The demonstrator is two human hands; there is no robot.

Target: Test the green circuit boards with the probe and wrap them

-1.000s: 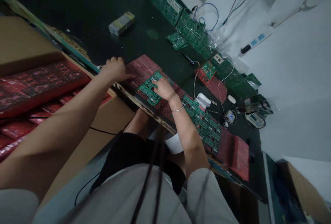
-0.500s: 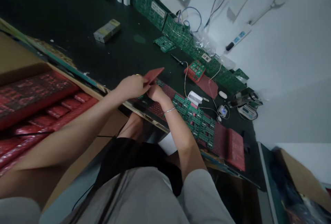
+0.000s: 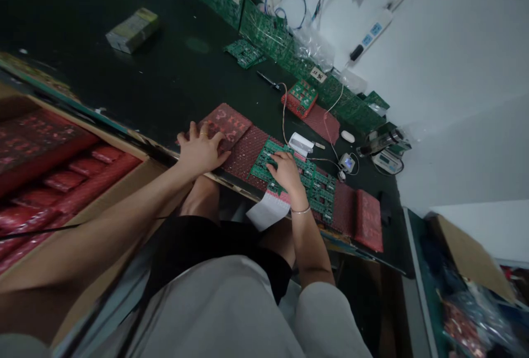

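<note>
My left hand (image 3: pixel 200 151) lies with fingers spread on a flat package in red bubble wrap (image 3: pixel 233 124) near the table's front edge. A loose strip of red bubble wrap (image 3: pixel 246 152) continues to the right from it. Over the row of green circuit boards (image 3: pixel 322 193) rests my right hand (image 3: pixel 287 172), its fingers apart and touching the leftmost board (image 3: pixel 262 162). The boards lie on red bubble wrap. A white sheet (image 3: pixel 268 210) hangs at the table edge below my right hand. At the row's right end is a red wrapped bundle (image 3: pixel 369 220).
Left of my legs, a cardboard box (image 3: pixel 144 173) holds several red-wrapped packs. A small box-shaped block (image 3: pixel 133 30) sits farther back on the dark table (image 3: pixel 173 82). Green board bins (image 3: pixel 268 36) line the wall. A cable (image 3: pixel 285 110) crosses near the red-wrapped board stack (image 3: pixel 301 98).
The red package that both hands held raised now lies flat on the table. My left hand has spread on it, and my right hand has moved right onto the circuit boards.
</note>
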